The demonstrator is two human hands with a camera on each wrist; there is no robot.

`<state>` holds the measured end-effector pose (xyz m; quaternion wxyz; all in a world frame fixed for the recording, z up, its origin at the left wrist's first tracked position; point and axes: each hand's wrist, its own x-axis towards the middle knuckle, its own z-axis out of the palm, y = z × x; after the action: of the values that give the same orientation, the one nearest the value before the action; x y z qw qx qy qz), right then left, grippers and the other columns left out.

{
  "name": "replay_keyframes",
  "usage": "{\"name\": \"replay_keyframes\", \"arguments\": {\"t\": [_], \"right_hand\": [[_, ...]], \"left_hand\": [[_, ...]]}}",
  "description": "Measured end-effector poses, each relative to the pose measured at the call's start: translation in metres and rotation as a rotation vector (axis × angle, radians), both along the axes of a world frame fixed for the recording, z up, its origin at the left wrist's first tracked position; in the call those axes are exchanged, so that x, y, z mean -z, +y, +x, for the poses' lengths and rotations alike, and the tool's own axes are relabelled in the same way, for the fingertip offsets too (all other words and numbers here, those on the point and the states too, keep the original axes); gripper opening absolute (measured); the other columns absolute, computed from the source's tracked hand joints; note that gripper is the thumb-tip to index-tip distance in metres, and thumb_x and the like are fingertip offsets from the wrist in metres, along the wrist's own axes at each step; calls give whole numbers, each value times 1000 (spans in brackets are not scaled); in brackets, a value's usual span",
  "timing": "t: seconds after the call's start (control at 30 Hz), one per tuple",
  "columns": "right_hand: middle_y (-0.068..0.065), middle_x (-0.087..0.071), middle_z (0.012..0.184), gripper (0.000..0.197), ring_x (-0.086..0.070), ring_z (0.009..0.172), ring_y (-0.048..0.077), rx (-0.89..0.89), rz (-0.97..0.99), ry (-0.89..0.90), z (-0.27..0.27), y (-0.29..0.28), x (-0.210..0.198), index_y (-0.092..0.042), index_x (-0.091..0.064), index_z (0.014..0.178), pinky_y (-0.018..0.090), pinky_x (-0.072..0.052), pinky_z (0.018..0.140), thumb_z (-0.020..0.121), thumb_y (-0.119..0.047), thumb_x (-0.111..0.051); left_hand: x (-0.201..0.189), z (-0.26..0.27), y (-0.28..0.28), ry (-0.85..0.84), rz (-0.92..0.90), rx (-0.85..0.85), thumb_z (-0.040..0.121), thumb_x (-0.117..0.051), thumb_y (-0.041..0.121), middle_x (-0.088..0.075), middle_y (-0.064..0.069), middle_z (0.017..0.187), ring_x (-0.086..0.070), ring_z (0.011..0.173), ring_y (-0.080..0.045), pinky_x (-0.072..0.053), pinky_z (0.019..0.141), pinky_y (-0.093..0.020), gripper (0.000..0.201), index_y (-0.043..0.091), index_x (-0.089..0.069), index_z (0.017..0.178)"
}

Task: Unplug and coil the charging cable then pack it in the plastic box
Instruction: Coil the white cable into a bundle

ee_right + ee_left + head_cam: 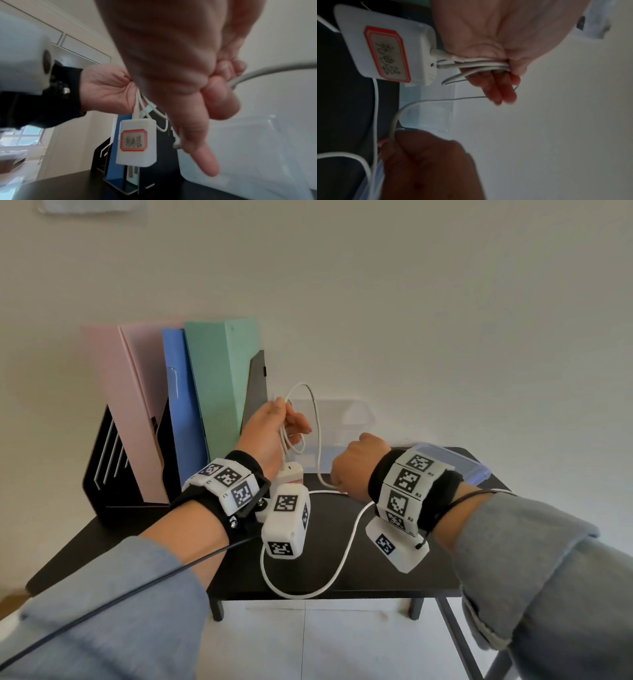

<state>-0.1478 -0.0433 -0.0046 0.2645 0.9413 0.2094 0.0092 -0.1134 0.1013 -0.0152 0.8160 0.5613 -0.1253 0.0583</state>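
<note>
My left hand (274, 422) is raised above the black table (137, 529) and grips several loops of the white charging cable (317, 419). Below the hand hangs the white charger brick (291, 472), (385, 46), (137, 142) with its red-bordered label. My right hand (356, 463) pinches the cable (393, 121) lower down, to the right. From there the loose cable (342, 563) runs in a slack curve over the table's front edge. Behind both hands, against the wall, stands the clear plastic box (342, 419), (248, 155).
A black file holder (113, 474) with pink, blue and green folders (219, 385) stands at the table's back left. A clear lid with a bluish rim (459, 463) lies at the back right behind my right wrist. The floor shows below the front edge.
</note>
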Motion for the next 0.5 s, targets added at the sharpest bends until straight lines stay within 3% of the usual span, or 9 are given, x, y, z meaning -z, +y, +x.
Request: {"name": "replay_keyframes", "arguments": {"t": [0.13, 0.23, 0.33, 0.43, 0.5], "right_hand": [[-7, -59, 79, 20, -48, 83, 16, -140, 84, 20, 1, 1, -4, -29, -63, 89, 28, -26, 78, 93, -35, -45], [-10, -68, 91, 23, -51, 91, 14, -223, 231, 19, 1, -3, -7, -35, -68, 98, 30, -31, 86, 91, -38, -46], [-9, -64, 91, 25, -49, 93, 13, -257, 422, 46, 1, -9, -16, -33, -69, 99, 34, -31, 91, 93, -39, -46], [-2, -66, 92, 24, -40, 82, 11, -296, 644, 28, 8, -14, -19, -27, -70, 101, 28, -29, 79, 93, -36, -49], [3, -67, 85, 23, -40, 81, 13, -321, 788, -5, 13, -16, -18, -25, -72, 100, 30, -36, 77, 92, -35, -53]], "left_hand": [[1, -5, -9, -39, 133, 34, 102, -29, 23, -73, 0, 68, -69, 77, -13, -53, 72, -21, 31, 15, -44, 77], [5, -8, -14, -68, 204, 48, 102, -30, 21, -73, -1, 71, -69, 75, -11, -55, 78, -22, 30, 13, -44, 77], [6, -11, -15, -59, 225, 45, 101, -32, 20, -66, -6, 78, -67, 66, -12, -56, 67, -24, 30, 13, -47, 76], [4, -11, -14, -30, 221, 34, 100, -34, 22, -65, -2, 73, -61, 48, -10, -51, 48, -24, 29, 12, -47, 77], [4, -10, -15, -38, 270, 5, 100, -36, 24, -61, -1, 69, -56, 46, -12, -49, 51, -26, 28, 14, -48, 77]]}}
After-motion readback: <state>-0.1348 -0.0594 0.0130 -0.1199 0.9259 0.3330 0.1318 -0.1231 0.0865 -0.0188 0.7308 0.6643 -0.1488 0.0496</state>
